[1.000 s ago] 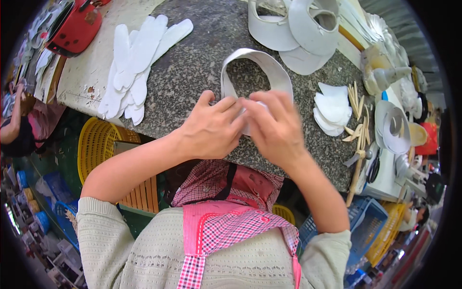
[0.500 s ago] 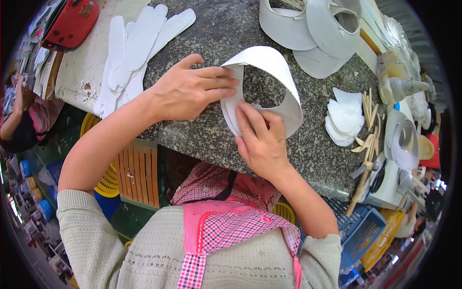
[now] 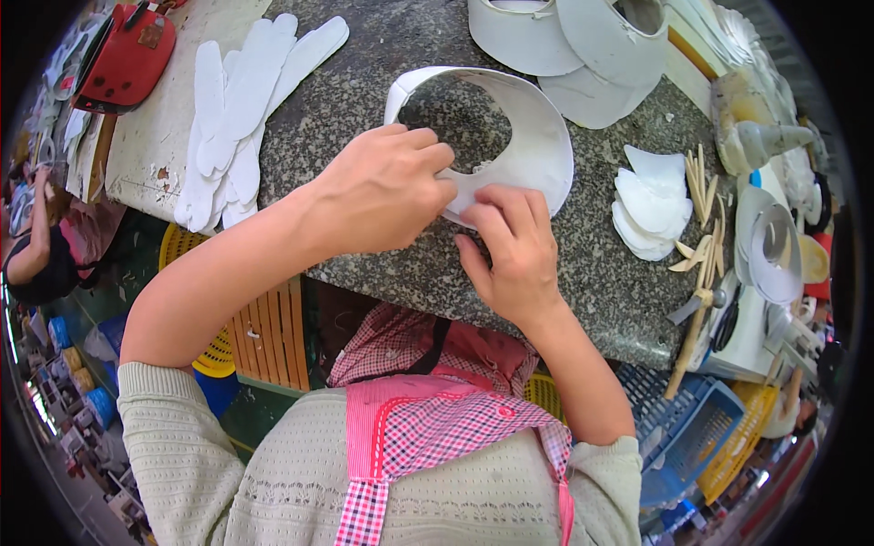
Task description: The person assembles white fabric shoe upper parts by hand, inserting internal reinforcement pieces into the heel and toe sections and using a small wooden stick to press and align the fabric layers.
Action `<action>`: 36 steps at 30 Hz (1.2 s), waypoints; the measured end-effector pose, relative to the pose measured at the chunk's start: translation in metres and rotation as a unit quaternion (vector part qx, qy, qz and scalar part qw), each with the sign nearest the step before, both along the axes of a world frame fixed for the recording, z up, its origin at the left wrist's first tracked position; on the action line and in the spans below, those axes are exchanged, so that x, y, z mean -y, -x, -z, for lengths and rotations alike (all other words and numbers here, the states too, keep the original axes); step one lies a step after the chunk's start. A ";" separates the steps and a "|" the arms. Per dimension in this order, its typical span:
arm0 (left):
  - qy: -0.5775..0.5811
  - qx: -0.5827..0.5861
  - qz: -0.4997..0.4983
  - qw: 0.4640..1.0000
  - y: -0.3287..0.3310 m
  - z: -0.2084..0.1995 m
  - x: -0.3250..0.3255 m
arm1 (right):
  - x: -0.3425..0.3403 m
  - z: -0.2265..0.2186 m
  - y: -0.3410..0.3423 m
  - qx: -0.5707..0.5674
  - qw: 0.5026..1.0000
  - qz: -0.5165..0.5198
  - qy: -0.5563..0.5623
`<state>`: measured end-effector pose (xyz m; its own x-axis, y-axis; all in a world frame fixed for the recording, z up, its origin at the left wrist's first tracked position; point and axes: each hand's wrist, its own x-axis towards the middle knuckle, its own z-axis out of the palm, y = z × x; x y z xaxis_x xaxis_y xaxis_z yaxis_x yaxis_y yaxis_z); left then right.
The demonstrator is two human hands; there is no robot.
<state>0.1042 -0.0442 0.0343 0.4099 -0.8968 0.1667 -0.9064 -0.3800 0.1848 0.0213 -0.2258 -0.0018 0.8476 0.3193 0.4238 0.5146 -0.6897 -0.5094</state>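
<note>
A white visor-shaped piece (image 3: 537,136), a wide brim joined to a thin band, is in front of me at the stone-topped table. My left hand (image 3: 387,191) has its fingers curled at the near left part of the band, where they hide its edge. Bent fingers of my right hand (image 3: 519,250) grip the near edge of the brim, with the thumb beneath on the side towards me. Both hands are close together. Beyond the piece lie several similar white visors (image 3: 519,41), overlapping one another.
Long white strips (image 3: 246,100) are heaped at the left, near a red container (image 3: 132,55). To the right lie curved white pieces (image 3: 651,205), thin wooden sticks (image 3: 701,187) and a hammer (image 3: 692,341). Below the table's right corner stands a blue crate (image 3: 687,428).
The visor piece has turned and tilted back, its band swinging to the left. My left hand has moved right and nearer, its fingers now curled. My right hand has shifted slightly right.
</note>
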 end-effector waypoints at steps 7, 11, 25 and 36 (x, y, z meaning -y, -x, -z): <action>0.037 0.028 -0.015 0.999 0.003 0.014 0.006 | -0.006 0.000 0.014 -0.002 0.995 0.011 0.096; 0.036 0.025 -0.111 0.993 0.001 0.018 0.018 | -0.008 0.002 0.015 0.012 0.993 0.033 0.116; 0.103 0.025 -0.100 0.989 0.004 0.026 -0.003 | -0.002 0.000 0.009 -0.026 0.993 0.021 0.116; 0.126 0.107 -0.077 0.983 0.027 0.041 -0.017 | 0.003 0.006 0.007 0.035 0.995 -0.032 0.089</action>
